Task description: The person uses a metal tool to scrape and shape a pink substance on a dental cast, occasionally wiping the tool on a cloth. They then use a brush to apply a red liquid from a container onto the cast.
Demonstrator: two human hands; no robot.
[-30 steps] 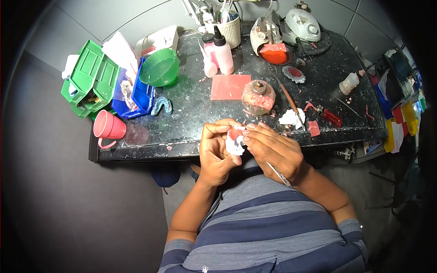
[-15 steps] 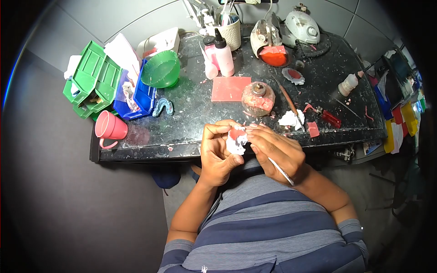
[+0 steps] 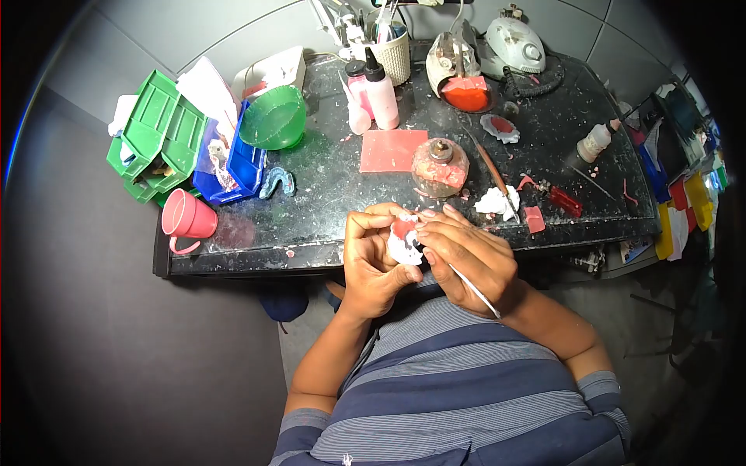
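Note:
Near the desk's front edge, my left hand (image 3: 369, 268) grips a small white plaster dental cast (image 3: 404, 250) with red wax on its upper part. My right hand (image 3: 478, 260) is closed around a thin pale-handled tool (image 3: 478, 292); its handle sticks out below the palm. The tool's tip is hidden behind my fingers, which are at the right side of the cast. Beyond my hands stands a round wax-spattered spirit burner (image 3: 440, 172), beside a flat pink wax sheet (image 3: 387, 151).
A wooden-handled knife (image 3: 489, 165) rests on crumpled white material (image 3: 497, 203). To its right lies a red-handled tool (image 3: 565, 203). At left are a pink mug (image 3: 190, 215), a blue bin (image 3: 250, 167), a green bowl (image 3: 276, 120) and a blue impression tray (image 3: 278, 183). Pink bottles (image 3: 382, 97) stand behind.
My right fingers have shifted slightly on the cast, and the tool's handle has tilted a little. The cast stays in my left hand.

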